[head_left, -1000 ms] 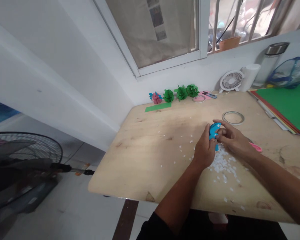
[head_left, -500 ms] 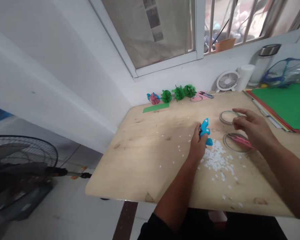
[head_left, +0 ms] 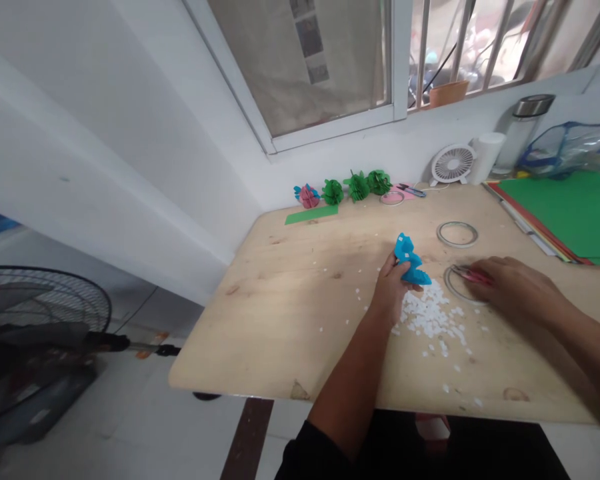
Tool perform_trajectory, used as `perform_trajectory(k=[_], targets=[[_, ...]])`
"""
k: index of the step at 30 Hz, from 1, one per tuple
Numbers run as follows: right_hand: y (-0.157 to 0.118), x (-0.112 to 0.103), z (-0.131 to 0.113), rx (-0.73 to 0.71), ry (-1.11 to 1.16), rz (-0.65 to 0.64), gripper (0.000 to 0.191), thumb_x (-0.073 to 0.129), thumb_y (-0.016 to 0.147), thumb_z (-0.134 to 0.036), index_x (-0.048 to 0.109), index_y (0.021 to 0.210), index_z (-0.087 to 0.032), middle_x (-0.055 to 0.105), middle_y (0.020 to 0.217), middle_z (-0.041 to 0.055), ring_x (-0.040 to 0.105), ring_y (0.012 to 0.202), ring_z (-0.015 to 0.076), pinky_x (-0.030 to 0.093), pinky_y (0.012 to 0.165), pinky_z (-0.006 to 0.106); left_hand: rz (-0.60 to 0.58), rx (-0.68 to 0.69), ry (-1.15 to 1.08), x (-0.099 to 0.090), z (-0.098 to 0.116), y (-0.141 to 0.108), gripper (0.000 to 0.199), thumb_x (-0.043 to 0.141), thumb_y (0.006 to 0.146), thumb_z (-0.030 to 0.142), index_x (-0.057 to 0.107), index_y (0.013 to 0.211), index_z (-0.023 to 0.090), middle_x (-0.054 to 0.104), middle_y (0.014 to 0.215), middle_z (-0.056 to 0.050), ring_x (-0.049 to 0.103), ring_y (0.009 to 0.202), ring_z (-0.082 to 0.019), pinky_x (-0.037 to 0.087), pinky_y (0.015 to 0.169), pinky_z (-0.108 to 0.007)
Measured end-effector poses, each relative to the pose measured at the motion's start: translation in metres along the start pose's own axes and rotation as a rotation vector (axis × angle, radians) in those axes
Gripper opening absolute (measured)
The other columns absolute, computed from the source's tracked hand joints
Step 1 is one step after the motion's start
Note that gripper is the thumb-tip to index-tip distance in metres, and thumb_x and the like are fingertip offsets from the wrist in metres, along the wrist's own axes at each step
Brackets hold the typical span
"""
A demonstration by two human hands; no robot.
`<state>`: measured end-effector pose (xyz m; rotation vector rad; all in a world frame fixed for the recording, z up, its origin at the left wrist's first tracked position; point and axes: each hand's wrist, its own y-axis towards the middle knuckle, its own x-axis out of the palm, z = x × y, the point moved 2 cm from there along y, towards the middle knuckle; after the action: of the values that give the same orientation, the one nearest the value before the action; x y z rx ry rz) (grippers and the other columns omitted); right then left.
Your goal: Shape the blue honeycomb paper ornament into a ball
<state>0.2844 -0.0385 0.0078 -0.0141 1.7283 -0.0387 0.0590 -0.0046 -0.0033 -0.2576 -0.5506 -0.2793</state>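
My left hand is closed on a folded blue paper piece with small white squares stuck on it. Below that piece, a heap of small white paper bits lies scattered on the wooden table. My right hand is closed over the handles of small pink snips, whose metal tip points left. The snips lie across a narrow tape roll, partly hidden by my fingers. Another tape roll rests just behind my right hand.
Along the wall sit a pink-and-blue paper ornament, several green ones and a green paper strip. Blue snips, a small white fan and a glass bottle stand or lie farther right. Green sheets top a paper stack.
My right hand has come down from above the back tape roll onto the pink snips. In my left hand, the blue paper has turned and spread wider to view.
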Motion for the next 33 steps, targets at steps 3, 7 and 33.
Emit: perform_trajectory(k=[3, 7, 33], targets=[[-0.003, 0.005, -0.001, -0.039, -0.058, 0.055, 0.04, 0.044, 0.094, -0.042, 0.072, 0.108, -0.018, 0.074, 0.107, 0.0159, 0.066, 0.101, 0.0316, 0.049, 0.079, 0.039, -0.045, -0.04, -0.097, 0.001, 0.002, -0.001, 0.034, 0.067, 0.075, 0.032, 0.064, 0.106, 0.019, 0.066, 0.094, -0.004, 0.064, 0.067, -0.015, 0.051, 0.061, -0.029], [-0.004, 0.009, -0.001, -0.043, -0.029, 0.084, 0.043, 0.041, 0.095, -0.042, 0.073, 0.109, -0.016, 0.075, 0.108, 0.017, 0.065, 0.104, 0.0335, 0.049, 0.083, 0.041, -0.049, -0.063, -0.181, 0.0, 0.004, -0.002, 0.031, 0.066, 0.076, 0.03, 0.064, 0.106, 0.02, 0.068, 0.093, -0.004, 0.066, 0.07, -0.017, 0.052, 0.068, -0.033], [0.015, 0.007, -0.032, 0.17, 0.589, 0.211, 0.046, 0.055, 0.08, -0.052, 0.074, 0.102, -0.016, 0.074, 0.084, 0.01, 0.066, 0.078, 0.027, 0.047, 0.066, 0.035, -0.02, -0.049, -0.229, -0.001, 0.007, -0.002, 0.043, 0.065, 0.071, 0.021, 0.062, 0.114, 0.021, 0.067, 0.101, -0.006, 0.065, 0.078, -0.018, 0.054, 0.078, -0.039]])
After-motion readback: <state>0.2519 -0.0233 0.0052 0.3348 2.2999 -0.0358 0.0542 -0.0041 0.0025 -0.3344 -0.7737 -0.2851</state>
